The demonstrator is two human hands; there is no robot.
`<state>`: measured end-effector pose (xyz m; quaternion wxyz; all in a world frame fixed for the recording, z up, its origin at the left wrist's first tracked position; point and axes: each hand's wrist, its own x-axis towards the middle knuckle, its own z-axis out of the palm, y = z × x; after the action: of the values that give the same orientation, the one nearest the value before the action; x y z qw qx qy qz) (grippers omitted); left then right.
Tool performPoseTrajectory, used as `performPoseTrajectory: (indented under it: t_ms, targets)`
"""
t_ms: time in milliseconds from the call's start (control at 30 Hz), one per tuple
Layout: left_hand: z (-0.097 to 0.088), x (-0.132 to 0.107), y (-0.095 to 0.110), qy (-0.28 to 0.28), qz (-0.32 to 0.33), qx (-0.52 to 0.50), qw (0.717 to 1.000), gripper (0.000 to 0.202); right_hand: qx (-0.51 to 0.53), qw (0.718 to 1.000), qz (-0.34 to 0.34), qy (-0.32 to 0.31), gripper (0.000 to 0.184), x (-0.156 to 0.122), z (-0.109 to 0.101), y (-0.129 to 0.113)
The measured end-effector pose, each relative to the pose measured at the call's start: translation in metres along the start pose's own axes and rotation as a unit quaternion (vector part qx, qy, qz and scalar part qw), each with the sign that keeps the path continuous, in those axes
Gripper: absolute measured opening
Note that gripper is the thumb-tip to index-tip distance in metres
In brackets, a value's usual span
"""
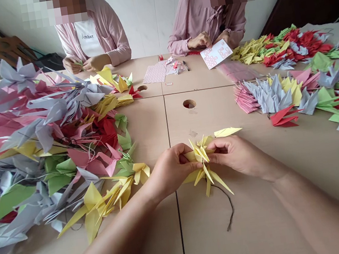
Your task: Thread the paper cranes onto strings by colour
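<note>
Both of my hands meet over the middle of the table around a cluster of yellow paper cranes (203, 153). My left hand (173, 166) pinches the cluster from its left side, thumb towards the centre. From the right, my right hand (235, 153) closes its thumb and fingers on a yellow folded crane at the same spot. More yellow points and wings hang below my fingers. A dark string (230, 203) trails from under the cluster onto the table. A pale yellow paper tip (227, 131) sticks out beyond my right fingers.
A big heap of strung paper cranes (46, 132) covers the table's left side. Folded cranes (274, 92) lie at the right, a red crane (284, 117) nearest. Two people sit opposite, near a sticker sheet (155, 73) and a white card (216, 53). The table (238, 244) has a round hole (189, 104).
</note>
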<state>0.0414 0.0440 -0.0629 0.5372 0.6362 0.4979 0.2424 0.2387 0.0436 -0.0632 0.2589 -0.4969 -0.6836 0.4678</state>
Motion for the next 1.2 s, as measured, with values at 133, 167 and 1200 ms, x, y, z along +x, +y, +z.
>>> performPoseTrajectory:
  t_ms: [133,167,1200]
  targets:
    - [-0.0001,-0.0003,0.0035,0.004,-0.021,0.020,1.000,0.020,0.000,1.000,0.008,-0.012,0.020,-0.0017,0.0000,-0.0007]
    - [-0.0001,-0.0003,0.0043,0.005,-0.025,0.020,0.999,0.021,0.005,1.000,0.009,-0.016,0.020,-0.0020,0.0003,-0.0008]
    - [-0.0043,-0.0028,0.0077,-0.006,0.003,-0.002,1.000,0.027,-0.036,0.999,-0.031,0.022,0.029,-0.0001,0.0003,-0.0033]
